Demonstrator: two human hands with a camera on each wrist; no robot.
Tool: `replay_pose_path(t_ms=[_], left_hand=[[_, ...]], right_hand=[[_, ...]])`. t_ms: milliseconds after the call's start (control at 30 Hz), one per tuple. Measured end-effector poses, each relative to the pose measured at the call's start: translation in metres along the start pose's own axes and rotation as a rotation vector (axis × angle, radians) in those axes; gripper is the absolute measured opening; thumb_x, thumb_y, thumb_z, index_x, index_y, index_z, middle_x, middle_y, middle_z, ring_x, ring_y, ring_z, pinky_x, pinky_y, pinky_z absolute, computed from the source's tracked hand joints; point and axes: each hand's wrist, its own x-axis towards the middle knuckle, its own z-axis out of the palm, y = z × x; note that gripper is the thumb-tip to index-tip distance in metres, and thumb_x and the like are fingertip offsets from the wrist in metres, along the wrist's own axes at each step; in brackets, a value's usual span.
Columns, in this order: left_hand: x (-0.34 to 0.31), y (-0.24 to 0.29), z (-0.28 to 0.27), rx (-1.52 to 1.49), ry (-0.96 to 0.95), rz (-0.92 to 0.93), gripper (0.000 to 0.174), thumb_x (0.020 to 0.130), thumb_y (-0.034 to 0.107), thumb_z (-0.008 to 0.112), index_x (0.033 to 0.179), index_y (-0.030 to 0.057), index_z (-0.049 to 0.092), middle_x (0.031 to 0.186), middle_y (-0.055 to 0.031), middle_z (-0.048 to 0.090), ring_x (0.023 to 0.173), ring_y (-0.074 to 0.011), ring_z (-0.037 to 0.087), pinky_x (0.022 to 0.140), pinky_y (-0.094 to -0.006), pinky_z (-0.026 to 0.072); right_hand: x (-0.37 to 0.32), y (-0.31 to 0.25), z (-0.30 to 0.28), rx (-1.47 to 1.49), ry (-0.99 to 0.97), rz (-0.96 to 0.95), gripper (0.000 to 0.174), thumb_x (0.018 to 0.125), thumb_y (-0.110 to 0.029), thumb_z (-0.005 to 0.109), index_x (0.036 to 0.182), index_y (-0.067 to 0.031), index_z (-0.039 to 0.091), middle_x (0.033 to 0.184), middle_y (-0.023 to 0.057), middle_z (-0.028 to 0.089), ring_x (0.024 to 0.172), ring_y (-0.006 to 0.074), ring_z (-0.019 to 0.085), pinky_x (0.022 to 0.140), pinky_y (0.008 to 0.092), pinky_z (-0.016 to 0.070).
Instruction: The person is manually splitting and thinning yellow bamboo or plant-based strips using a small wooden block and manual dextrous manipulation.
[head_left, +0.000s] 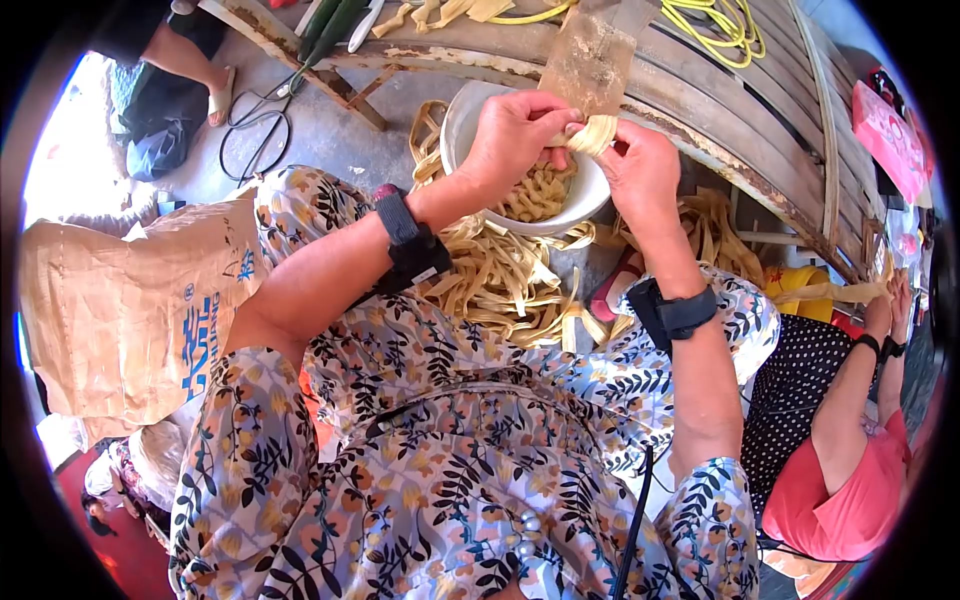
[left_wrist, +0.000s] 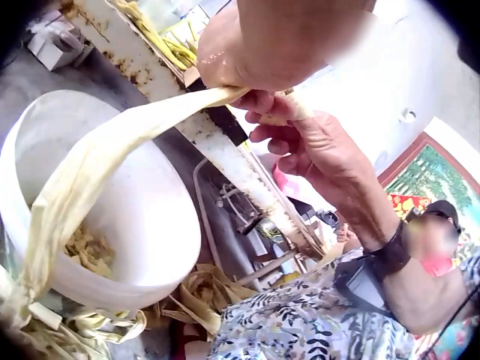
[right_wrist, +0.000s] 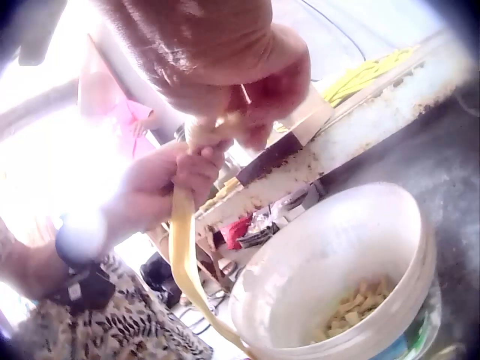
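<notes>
We've got our left hand and right hand close together above the white bucket, both pinching a pale folded strip between them. Its tail hangs down in the wrist views. Knobbly pieces sit in the bucket, loose strips litter the floor, and our desk looks pretty rusty.
</notes>
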Motion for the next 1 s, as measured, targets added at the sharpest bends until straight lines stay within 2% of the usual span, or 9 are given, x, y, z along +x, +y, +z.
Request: replay_pose_path(t_ms=[33, 167, 267, 400, 500, 600, 700, 867, 1000], left_hand=[[-0.001, 0.002, -0.002, 0.058, -0.021, 0.021, 0.018, 0.087, 0.014, 0.052, 0.094, -0.0002, 0.059, 0.077, -0.0031, 0.06, 0.055, -0.0074, 0.055, 0.051, -0.0169, 0.0454], [0.0, 0.003, -0.007, 0.259, -0.132, 0.087, 0.021, 0.086, 0.018, 0.053, 0.09, -0.0025, 0.058, 0.073, -0.0045, 0.06, 0.055, -0.0083, 0.057, 0.049, -0.0194, 0.0458], [-0.002, 0.003, -0.003, 0.491, -0.17, 0.172, 0.024, 0.086, 0.021, 0.055, 0.09, -0.0027, 0.055, 0.071, -0.0069, 0.06, 0.055, -0.0103, 0.058, 0.048, -0.0229, 0.0459], [-0.003, -0.009, 0.006, 0.754, -0.018, 0.395, 0.025, 0.085, 0.024, 0.055, 0.091, 0.0, 0.049, 0.066, -0.0078, 0.058, 0.049, -0.0133, 0.057, 0.048, -0.0258, 0.0454], [-0.003, -0.022, 0.005, 0.484, -0.076, 0.35, 0.03, 0.081, 0.024, 0.058, 0.09, -0.0002, 0.043, 0.054, -0.0138, 0.049, 0.046, -0.0295, 0.05, 0.047, -0.0381, 0.0418], [-0.004, -0.022, 0.003, 0.524, -0.031, 0.367, 0.025, 0.082, 0.02, 0.054, 0.089, -0.0016, 0.045, 0.055, -0.0111, 0.051, 0.046, -0.0218, 0.05, 0.046, -0.0339, 0.0414], [-0.006, -0.017, 0.002, 0.087, -0.042, -0.04, 0.021, 0.088, 0.023, 0.047, 0.093, 0.0032, 0.047, 0.064, -0.001, 0.05, 0.053, -0.0052, 0.045, 0.044, -0.0184, 0.0359], [-0.008, 0.003, -0.003, -0.235, -0.316, -0.232, 0.024, 0.089, 0.023, 0.048, 0.097, 0.0016, 0.055, 0.066, 0.0042, 0.045, 0.053, -0.0019, 0.032, 0.045, -0.0147, 0.025], [-0.001, -0.014, -0.014, -0.163, -0.373, -0.208, 0.021, 0.089, 0.018, 0.049, 0.093, 0.0009, 0.06, 0.065, 0.0065, 0.045, 0.053, -0.0005, 0.034, 0.047, -0.0141, 0.0273]], right_hand=[[0.006, 0.013, 0.008, 0.194, -0.013, -0.105, 0.018, 0.072, -0.015, 0.065, 0.087, -0.0035, 0.065, 0.066, 0.0054, 0.062, 0.054, 0.0199, 0.055, 0.054, 0.029, 0.0425], [0.008, 0.013, 0.004, 0.438, -0.232, 0.179, 0.015, 0.074, -0.015, 0.066, 0.083, -0.0031, 0.066, 0.065, -0.0015, 0.061, 0.059, 0.0007, 0.044, 0.053, 0.0219, 0.0396], [0.005, 0.023, 0.015, 0.34, -0.248, 0.19, 0.012, 0.072, -0.012, 0.065, 0.079, -0.0032, 0.066, 0.063, -0.0002, 0.06, 0.057, 0.0014, 0.045, 0.053, 0.0212, 0.0395], [-0.007, 0.006, 0.023, 0.064, 0.098, -0.052, 0.009, 0.064, -0.004, 0.062, 0.072, -0.0058, 0.066, 0.068, 0.0059, 0.063, 0.06, 0.0192, 0.057, 0.055, 0.0275, 0.044], [-0.008, 0.015, 0.025, 0.003, 0.155, -0.212, 0.01, 0.065, -0.004, 0.061, 0.074, -0.0046, 0.066, 0.089, 0.0068, 0.062, 0.081, 0.0229, 0.056, 0.069, 0.0284, 0.0451], [-0.011, 0.02, 0.027, 0.143, 0.148, -0.226, 0.01, 0.068, -0.004, 0.061, 0.077, -0.0017, 0.065, 0.097, 0.0071, 0.061, 0.086, 0.0194, 0.056, 0.074, 0.027, 0.0446], [-0.008, 0.016, 0.017, 0.534, 0.135, -0.122, 0.01, 0.071, -0.004, 0.061, 0.079, 0.0003, 0.066, 0.1, 0.0065, 0.061, 0.088, 0.0153, 0.055, 0.076, 0.0261, 0.0445], [0.004, 0.023, -0.013, 1.08, 0.215, 0.39, 0.02, 0.076, -0.008, 0.063, 0.095, -0.0002, 0.064, 0.099, 0.0041, 0.061, 0.086, 0.0088, 0.054, 0.077, 0.0222, 0.0444], [0.004, 0.028, -0.012, 1.034, 0.113, 0.401, 0.028, 0.077, -0.016, 0.066, 0.098, 0.0011, 0.061, 0.093, 0.0025, 0.061, 0.082, 0.0076, 0.055, 0.069, 0.0203, 0.0474]])
